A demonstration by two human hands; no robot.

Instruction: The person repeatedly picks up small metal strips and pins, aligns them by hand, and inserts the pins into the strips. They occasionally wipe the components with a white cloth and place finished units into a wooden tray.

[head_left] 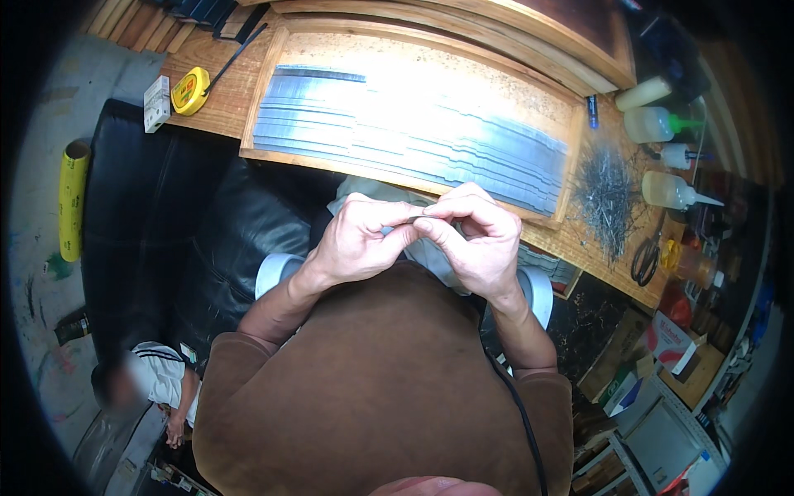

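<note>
While both hands are meeting just below the shallow wooden tray (266, 91), the left hand (360, 240) and the right hand (475, 240) are pinching a thin grey metal strip (413, 220) between curled fingertips. Inside that tray, rows of flat grey metal strips (405, 136) are lying side by side. Right of the tray, a heap of fine wire pieces (608, 198) is resting on the wooden surface (219, 107); left of it, a yellow tape measure (190, 91) is sitting.
</note>
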